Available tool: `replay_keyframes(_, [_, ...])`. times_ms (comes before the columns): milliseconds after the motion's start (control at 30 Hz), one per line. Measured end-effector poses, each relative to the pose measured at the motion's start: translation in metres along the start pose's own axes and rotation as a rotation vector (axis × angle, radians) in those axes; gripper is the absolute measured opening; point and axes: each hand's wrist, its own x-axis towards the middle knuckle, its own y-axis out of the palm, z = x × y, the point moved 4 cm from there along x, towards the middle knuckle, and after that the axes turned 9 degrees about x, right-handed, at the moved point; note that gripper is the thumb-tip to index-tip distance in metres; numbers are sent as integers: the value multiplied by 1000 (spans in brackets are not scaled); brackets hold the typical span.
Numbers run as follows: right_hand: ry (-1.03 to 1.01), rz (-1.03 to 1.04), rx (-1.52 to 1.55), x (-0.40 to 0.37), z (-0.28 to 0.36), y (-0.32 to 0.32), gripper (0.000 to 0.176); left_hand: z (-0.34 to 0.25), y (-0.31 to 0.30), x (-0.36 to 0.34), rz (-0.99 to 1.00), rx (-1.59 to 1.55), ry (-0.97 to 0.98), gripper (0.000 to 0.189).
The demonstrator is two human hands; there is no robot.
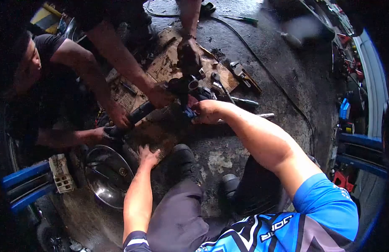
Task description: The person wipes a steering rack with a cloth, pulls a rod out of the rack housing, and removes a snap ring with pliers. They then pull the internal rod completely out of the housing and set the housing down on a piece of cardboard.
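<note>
My right hand (207, 111) is closed round a bunched blue and reddish rag (189, 112), close against a dark, greasy metal part with a ring-shaped end (193, 85). My left hand (149, 156) lies with fingers spread on the dirty cardboard (159, 136), holding nothing. A thick dark tube (142, 112) runs from that metal part toward the left. Two co-workers grip it: one has hands (119, 115) near its left end, and another has a hand (161, 95) farther along. The second person's other hand (189, 52) is over the upper part of the metal piece.
A shiny metal bowl (108, 178) stands left of my left hand. Right of the metal part lie a ratchet (245, 101), a pipe wrench (240, 71) and a metal bar (266, 116). A cable (261, 63) crosses the floor. Blue lift arms (360, 147) flank both sides.
</note>
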Motion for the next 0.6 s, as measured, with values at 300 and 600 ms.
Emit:
replay_keyframes(300, [38,-27,41,-7,13,-5,52,20,44,22,-36,-268,-19,77])
replay_keyframes(600, [15,-78,2,-11,13,-9,55,12,28,9,-92,-211,-31,71])
